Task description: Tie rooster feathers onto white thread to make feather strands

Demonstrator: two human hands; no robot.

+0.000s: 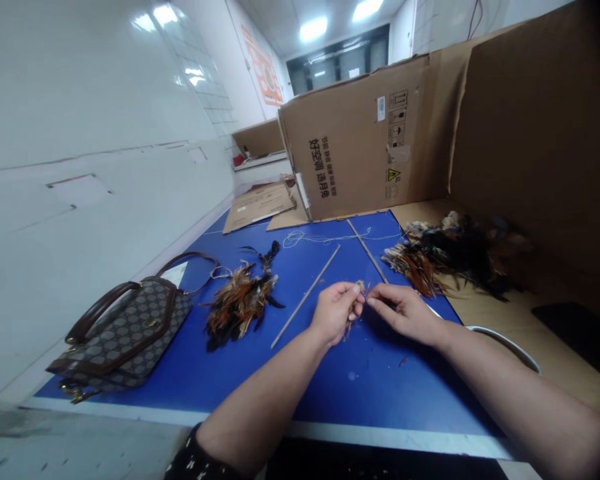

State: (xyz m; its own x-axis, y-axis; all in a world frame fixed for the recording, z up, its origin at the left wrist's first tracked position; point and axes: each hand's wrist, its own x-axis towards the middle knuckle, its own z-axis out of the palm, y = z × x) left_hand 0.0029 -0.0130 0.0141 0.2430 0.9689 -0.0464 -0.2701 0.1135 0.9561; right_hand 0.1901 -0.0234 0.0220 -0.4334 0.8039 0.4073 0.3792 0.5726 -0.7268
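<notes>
My left hand point(335, 310) is closed in a pinch on a small bunch of brown feathers point(356, 301) held just above the blue table top point(330, 387). My right hand point(405, 310) meets it from the right, fingertips pinched at the same bunch; what it grips there is too small to make out. A thin wooden stick point(306, 296) lies on the blue surface just left of my left hand. A second stick point(367, 251) lies beyond my hands.
A bundle of orange and black feathers point(240, 300) lies to the left, a larger feather pile point(450, 257) at the right. A patterned handbag point(123, 333) sits at the left edge. White string point(325, 237) trails at the back. Cardboard boxes point(365, 140) wall the far side.
</notes>
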